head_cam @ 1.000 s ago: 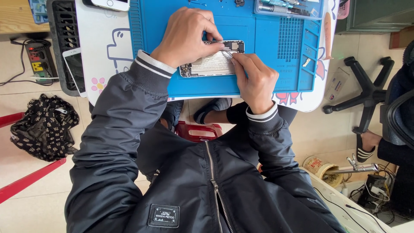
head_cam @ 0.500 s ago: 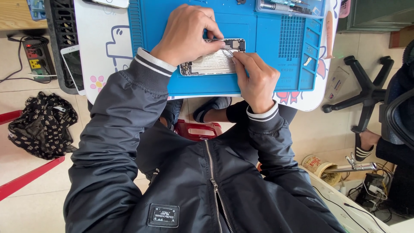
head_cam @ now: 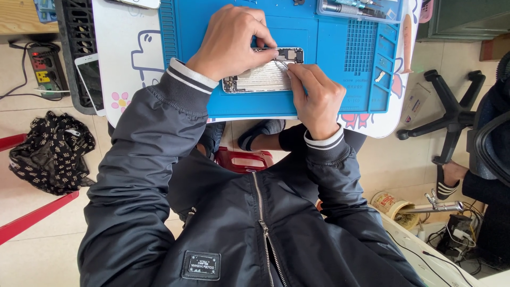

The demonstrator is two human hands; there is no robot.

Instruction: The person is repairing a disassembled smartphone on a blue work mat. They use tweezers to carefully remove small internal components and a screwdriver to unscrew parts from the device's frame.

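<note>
Head view: opened phone pinned flat on the blue mat

Lowest in the frame is the dark zipped jacket point(head_cam: 255, 234), with a red stool point(head_cam: 243, 159) just above it. Higher, at centre, the right hand point(head_cam: 317, 98) pinches thin tweezers point(head_cam: 281, 65), tips down on the opened phone point(head_cam: 263, 74). The left hand point(head_cam: 231, 42) lies curled over the phone's upper left, fingers pressing its edge. The phone rests on the blue mat point(head_cam: 345, 85), upper centre. It looks light, stiff and fragile inside; the frame edges seem the safest grip. A clear tool case point(head_cam: 356, 8) sits at the top right.
</note>
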